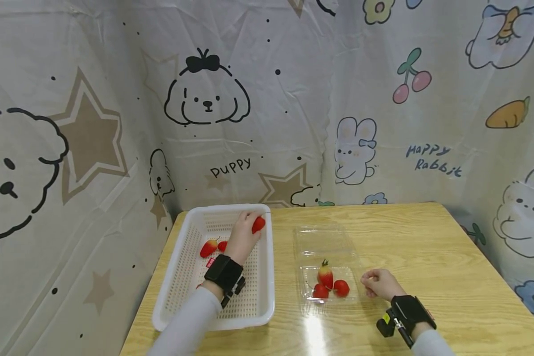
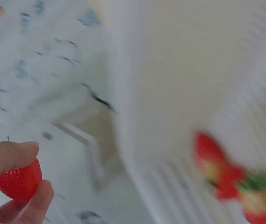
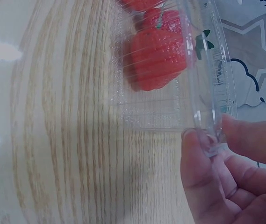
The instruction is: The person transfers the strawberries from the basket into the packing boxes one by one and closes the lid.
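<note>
My left hand (image 1: pixel 242 238) pinches a red strawberry (image 1: pixel 258 225) between thumb and fingers, over the far right part of a white plastic basket (image 1: pixel 270 287). In the left wrist view that strawberry (image 2: pixel 23 183) shows between the fingertips. More strawberries (image 1: pixel 209 248) lie on the basket floor, partly hidden by the left arm. To the right stands a clear plastic clamshell box (image 1: pixel 322 241), its lid folded back, with three strawberries (image 1: pixel 325 277) in its near half. The right hand (image 3: pixel 235 179) pinches the box's near right rim between thumb and fingers.
Basket and box stand side by side on a light wooden table (image 1: pixel 405 237). Behind and to the sides hangs a pale curtain (image 1: pixel 249 99) with cartoon prints. A small red label (image 1: pixel 210 262) lies inside the basket, near the left wrist.
</note>
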Demonstrator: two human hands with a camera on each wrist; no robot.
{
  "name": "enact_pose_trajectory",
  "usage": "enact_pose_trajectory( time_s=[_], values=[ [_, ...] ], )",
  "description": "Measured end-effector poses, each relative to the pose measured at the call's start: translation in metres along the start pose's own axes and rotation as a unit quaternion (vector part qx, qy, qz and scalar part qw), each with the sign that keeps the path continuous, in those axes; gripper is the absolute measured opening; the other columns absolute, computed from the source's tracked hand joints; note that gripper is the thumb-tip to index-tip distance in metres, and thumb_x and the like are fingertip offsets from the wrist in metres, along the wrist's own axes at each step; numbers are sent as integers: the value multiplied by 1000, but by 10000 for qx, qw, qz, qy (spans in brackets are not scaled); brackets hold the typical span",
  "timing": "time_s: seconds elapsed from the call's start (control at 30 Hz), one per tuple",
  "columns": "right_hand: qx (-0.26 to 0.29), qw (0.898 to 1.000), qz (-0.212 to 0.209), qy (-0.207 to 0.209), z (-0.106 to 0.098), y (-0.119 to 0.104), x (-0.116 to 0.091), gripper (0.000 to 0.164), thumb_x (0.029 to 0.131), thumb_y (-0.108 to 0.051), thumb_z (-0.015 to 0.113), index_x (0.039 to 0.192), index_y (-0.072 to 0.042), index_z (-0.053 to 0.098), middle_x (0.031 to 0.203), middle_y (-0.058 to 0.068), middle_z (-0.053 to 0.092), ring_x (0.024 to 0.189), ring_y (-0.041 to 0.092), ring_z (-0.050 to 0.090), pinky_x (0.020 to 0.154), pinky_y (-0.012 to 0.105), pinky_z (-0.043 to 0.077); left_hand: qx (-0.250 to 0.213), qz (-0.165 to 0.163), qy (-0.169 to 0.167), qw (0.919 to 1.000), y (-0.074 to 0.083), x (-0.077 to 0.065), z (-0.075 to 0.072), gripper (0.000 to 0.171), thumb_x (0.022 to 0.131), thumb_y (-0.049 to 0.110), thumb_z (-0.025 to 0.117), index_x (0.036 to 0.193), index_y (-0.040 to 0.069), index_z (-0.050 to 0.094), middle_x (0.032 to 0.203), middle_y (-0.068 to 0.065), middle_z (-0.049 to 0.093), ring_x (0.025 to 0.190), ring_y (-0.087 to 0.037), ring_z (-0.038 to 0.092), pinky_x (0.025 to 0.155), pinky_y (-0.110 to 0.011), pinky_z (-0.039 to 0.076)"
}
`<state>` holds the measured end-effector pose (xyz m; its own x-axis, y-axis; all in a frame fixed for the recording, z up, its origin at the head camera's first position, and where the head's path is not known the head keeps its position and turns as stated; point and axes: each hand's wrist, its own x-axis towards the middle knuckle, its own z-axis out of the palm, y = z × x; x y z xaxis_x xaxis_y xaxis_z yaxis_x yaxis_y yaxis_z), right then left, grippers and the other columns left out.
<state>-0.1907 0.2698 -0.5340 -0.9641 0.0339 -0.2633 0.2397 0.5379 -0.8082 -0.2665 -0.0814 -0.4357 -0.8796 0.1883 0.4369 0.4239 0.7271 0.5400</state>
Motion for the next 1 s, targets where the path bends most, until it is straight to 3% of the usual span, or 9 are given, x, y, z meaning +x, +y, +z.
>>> enact_pose_trajectory(
  time_s=[0.17, 0.3, 0.57, 0.7, 0.8, 1.0],
  values=[
    [-1, 10000, 4, 11, -1, -1, 1, 12, 86, 0, 56, 92, 10, 56, 62, 8, 56, 53, 15, 54, 54, 33, 50, -442, 507, 181, 9976, 43, 5, 18, 42, 72, -5, 71, 112, 2, 60, 105, -16, 54, 95, -30, 58, 83, -38, 50],
    [13, 10000, 9, -1, -1, -1, 1, 13, 86, -1, 56, 92, 10, 56, 63, 8, 55, 54, 16, 54, 54, 33, 50, -683, 634, -113, 9956, 74, 4, 38, 42, 72, -4, 71, 112, 3, 60, 105, -14, 55, 94, -27, 59, 82, -35, 50],
    [8, 10000, -22, -21, -1, 2, 2, 12, 86, -1, 56, 92, 10, 57, 62, 7, 55, 54, 15, 54, 53, 32, 50, -835, 32, -1031, 9911, 119, -8, 81, 43, 73, -1, 73, 113, 7, 60, 108, -10, 56, 96, -23, 59, 79, -29, 51],
    [-52, 10000, 16, -8, 0, 2, 3, 13, 86, -2, 56, 92, 10, 57, 61, 6, 54, 54, 15, 54, 54, 32, 50, -752, -238, -1431, 9866, 127, -17, 106, 42, 73, 0, 73, 112, 9, 61, 108, -8, 56, 94, -20, 59, 78, -25, 50],
    [-39, 10000, 19, -28, 0, 2, 2, 13, 86, -2, 56, 92, 10, 57, 61, 6, 54, 53, 15, 54, 54, 32, 49, -614, -251, -1709, 9831, 127, -25, 124, 42, 72, 1, 74, 111, 10, 62, 105, -6, 57, 90, -16, 59, 75, -21, 48],
    [-2, 9999, -141, -46, -2, -1, -1, 13, 87, -1, 56, 91, 11, 57, 60, 6, 55, 52, 15, 54, 52, 33, 49, -271, 248, -2201, 9748, 117, -42, 157, 41, 66, -1, 73, 105, 10, 64, 91, -2, 55, 75, -8, 54, 64, -14, 42]
  ],
)
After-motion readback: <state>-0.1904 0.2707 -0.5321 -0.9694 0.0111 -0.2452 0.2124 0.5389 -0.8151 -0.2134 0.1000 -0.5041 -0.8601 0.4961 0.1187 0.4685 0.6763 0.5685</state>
